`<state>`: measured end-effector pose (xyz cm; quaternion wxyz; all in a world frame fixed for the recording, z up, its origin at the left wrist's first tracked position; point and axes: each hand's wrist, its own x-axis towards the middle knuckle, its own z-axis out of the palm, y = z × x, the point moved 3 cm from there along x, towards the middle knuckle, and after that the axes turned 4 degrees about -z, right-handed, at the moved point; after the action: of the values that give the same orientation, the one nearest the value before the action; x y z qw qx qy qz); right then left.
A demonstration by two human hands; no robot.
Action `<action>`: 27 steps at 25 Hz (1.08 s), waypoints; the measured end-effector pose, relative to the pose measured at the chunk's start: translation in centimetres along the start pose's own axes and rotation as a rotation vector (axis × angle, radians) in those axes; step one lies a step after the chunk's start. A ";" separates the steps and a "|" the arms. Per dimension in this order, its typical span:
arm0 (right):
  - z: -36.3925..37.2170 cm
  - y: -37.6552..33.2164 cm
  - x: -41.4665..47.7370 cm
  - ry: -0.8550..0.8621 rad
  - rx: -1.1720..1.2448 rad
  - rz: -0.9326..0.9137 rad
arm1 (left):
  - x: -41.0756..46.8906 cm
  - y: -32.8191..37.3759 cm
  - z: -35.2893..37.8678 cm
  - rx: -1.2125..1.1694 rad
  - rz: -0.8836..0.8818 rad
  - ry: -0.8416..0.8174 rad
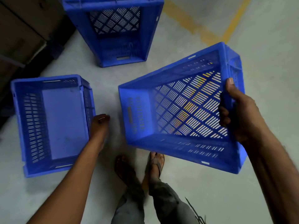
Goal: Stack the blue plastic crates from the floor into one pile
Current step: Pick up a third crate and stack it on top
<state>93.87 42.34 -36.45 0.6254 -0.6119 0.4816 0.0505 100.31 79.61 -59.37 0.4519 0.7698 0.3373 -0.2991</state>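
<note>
Right hand (239,110) clamped on right rim of tilted blue crate (179,107), thumb over top edge, fingers inside wall; crate lifted clear of floor (210,191), above sandalled feet (155,162). Left hand (98,126) pressed on right wall of left crate (51,123), which sits on floor; grip unclear, cannot tell. 3rd crate (113,29) far centre. No readable writing on crates. Yellow floor line (194,26) far right. Bare floor between all 3 crates; cardboard boxes (21,29) far left.
</note>
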 end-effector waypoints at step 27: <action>-14.9 -8.1 -17.0 -0.038 -0.027 -0.079 | -30.8 20.5 -21.6 -0.225 0.125 -0.300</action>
<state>82.05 37.20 -16.19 0.6274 -0.6378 0.4444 0.0440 101.61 83.88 -16.79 0.5981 0.6804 0.2491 -0.3424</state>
